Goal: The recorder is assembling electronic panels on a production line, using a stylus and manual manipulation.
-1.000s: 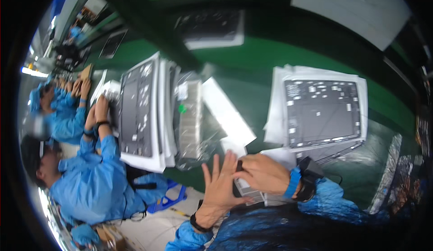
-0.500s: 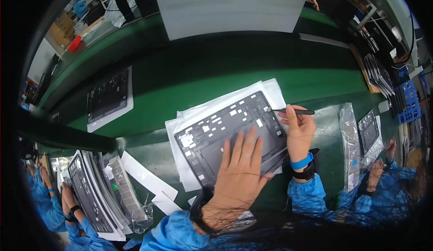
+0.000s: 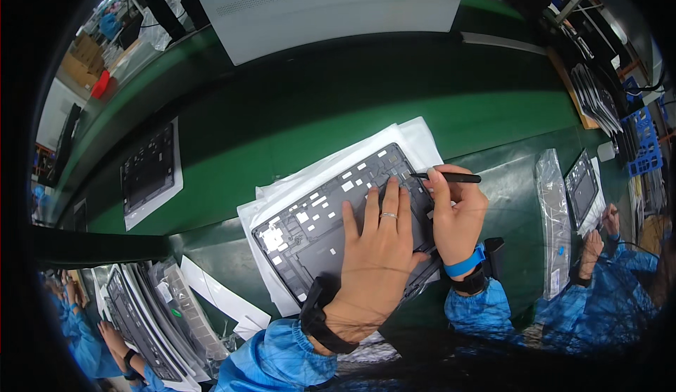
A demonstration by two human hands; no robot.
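Note:
A dark rectangular device housing panel (image 3: 304, 251), dotted with small white patches, lies tilted on white sheets (image 3: 421, 135) before me. My left hand (image 3: 380, 254) rests flat on it, fingers stretched and slightly spread, a ring on one finger. At the panel's upper right corner, my right hand (image 3: 459, 212) pinches slim black tweezers (image 3: 458, 178). Their tip touches or hovers just over the panel, close to my left fingertips; which of the two I cannot tell. Any small piece at the tip is too small to make out.
On the left stand a stack of similar panels (image 3: 141, 321) and a plastic-wrapped strip (image 3: 193, 307). Another panel (image 3: 149, 166) lies on the green belt (image 3: 296, 124). A wrapped strip (image 3: 553, 223) and a co-worker's hands (image 3: 593, 245) are at right. A grey board (image 3: 331, 4) stands ahead.
My left hand has slid up the panel, its fingertips nearer the upper edge. My right hand and the tweezers have shifted slightly down and left. The whole view has also shifted a little.

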